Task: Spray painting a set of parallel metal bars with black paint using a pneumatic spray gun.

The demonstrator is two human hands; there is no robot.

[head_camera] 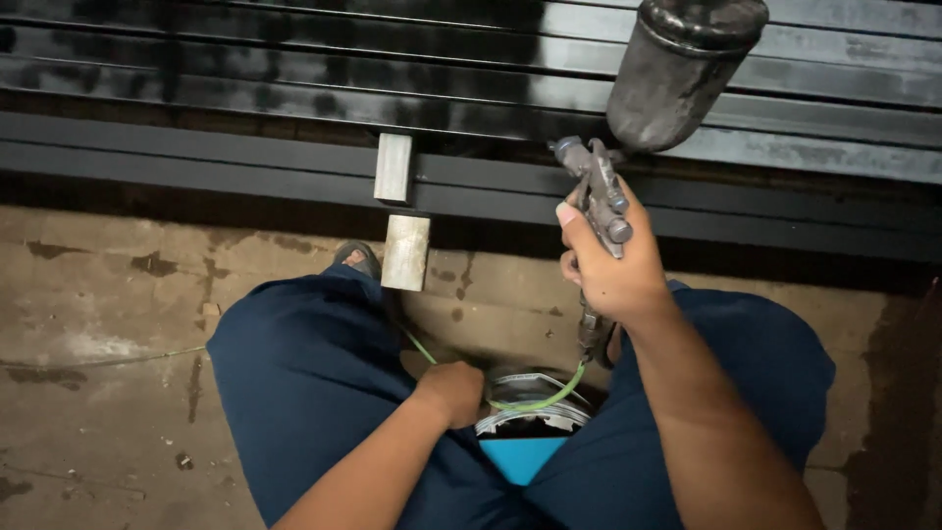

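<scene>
So I've got the grimy grey metal spray gun (601,201) in my right hand (610,260), fingers wrapped tight round the grip, thumb up along the side of the body. The gun stands pretty much upright, long axis running from the grip in my fist up to the dark paint-crusted metal cup (679,69) on top, which leans a bit to the right above my hand. The nozzle end sticks out up and to the left of my knuckles, pointing at the black-painted metal bars (294,88) lying across in front of me.

A thin green air hose (549,397) drops from the bottom of the grip and curves down-left towards my left hand (453,391). That one is curled into a loose fist, resting between my knees in dark blue trousers (304,373), right beside the rim of a paint-smeared round tin (535,412); can't tell if it's actually pinching the hose.

Two pale square-section metal offcuts (400,211) sit up and left of both hands, on the concrete floor (98,324).
</scene>
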